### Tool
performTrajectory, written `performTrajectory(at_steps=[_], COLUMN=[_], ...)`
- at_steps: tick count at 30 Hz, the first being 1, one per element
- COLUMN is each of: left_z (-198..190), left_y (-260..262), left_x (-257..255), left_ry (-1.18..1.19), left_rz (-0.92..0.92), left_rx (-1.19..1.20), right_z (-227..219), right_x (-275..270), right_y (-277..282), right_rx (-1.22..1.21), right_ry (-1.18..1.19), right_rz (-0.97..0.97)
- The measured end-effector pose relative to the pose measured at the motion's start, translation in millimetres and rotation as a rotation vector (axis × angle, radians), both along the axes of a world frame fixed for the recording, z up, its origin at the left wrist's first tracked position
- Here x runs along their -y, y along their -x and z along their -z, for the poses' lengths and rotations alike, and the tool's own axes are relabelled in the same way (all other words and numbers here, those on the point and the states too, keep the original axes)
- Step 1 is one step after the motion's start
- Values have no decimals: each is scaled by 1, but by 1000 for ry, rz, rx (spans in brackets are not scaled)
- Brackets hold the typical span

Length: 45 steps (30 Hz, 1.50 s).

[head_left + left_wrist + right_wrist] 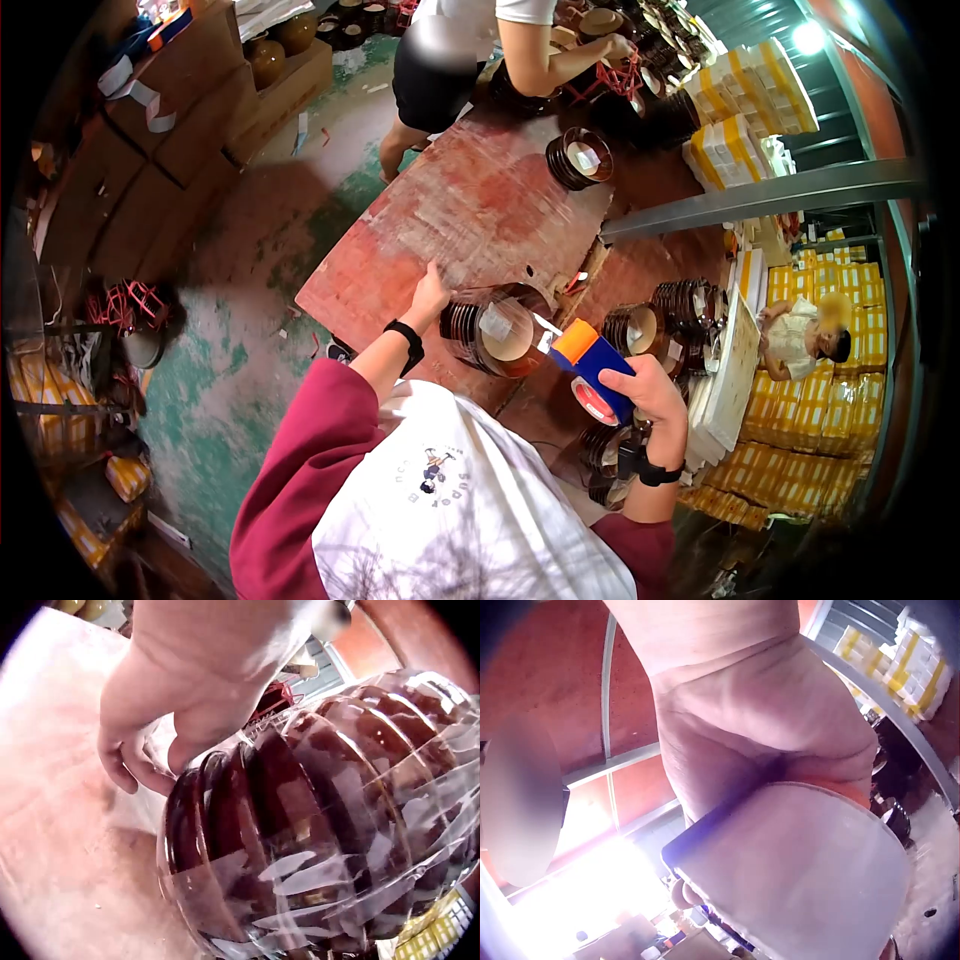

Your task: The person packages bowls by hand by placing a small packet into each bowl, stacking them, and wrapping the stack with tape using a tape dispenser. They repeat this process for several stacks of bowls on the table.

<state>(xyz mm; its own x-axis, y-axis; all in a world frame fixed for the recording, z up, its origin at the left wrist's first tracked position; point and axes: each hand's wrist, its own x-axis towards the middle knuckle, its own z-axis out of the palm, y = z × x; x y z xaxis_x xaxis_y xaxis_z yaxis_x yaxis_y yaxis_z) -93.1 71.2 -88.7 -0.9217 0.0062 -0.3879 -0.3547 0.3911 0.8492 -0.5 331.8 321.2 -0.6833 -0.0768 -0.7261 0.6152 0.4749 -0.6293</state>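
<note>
Blue dispenser (pixel 598 366), right fingers (pixel 620 382) around it

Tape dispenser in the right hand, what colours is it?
The tape dispenser is mainly blue and orange, seen best in the head view.

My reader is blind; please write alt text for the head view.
A person's right hand holds a blue and orange tape dispenser beside stacked brown dishes on a red table; the left hand is at the dishes' other end. Another person stands at the table's far end.
</note>
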Motion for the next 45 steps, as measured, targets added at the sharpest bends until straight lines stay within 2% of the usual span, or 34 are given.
performTrajectory(at_steps=[5, 11, 14, 17, 20, 23, 26, 27, 30, 31, 34, 35, 37, 40, 41, 44, 45], left_z=[-1, 33, 22, -20, -15, 42, -3, -13, -15, -19, -16, -14, -48, -84, -99, -133, -127], left_y=[1, -4, -3, -5, -7, -7, -20, -25, -31, -36, -36, -31, -14, 8, 10, 6, 4], left_x=[2, -1, 0, 13, 22, 6, -6, -5, -4, -1, 3, 4, 7, -17, -23, -24, -24], left_ry=[-17, -17, 18, 284, 93, -406, -940, -797, -940, -898, -819, -698, -461, -795, -874, -818, -812], left_rz=[-5, -29, -43, -11, 85, -64, -110, 10, -25, 30, -10, 50, 167, 133, 174, 174, 158], left_rx=[21, -121, -26, 52, -4, -24, 245, 214, 341, 313, 393, 283, 66, 45, 55, 294, 296], right_z=[1, 6, 5, 10, 23, 32, 36, 37, 54, 57, 56, 55, 54, 60, 64, 79, 86], right_x=[-2, -8, -10, -15, -26, -31, -31, -32, -44, -45, -44, -44, -44, -46, -49, -61, -64], right_y=[-4, -7, -7, -9, -12, -16, -21, -23, -27, -28, -31, -30, -32, -34, -35, -42, -45], right_rx=[29, 16, 37, 36, 20, 1, -10, -14, -79, -95, -97, -96, -89, -108, -113, -133, -140], right_ry=[81, 111, 120, 134, 123, 132, 149, 154, 87, 107, 162, 162, 162, 155, 167, 207, 226], right_rz=[70, 46, 62, 69, 61, 71, 77, 77, 27, 33, 63, 60, 52, 37, 36, 55, 69])
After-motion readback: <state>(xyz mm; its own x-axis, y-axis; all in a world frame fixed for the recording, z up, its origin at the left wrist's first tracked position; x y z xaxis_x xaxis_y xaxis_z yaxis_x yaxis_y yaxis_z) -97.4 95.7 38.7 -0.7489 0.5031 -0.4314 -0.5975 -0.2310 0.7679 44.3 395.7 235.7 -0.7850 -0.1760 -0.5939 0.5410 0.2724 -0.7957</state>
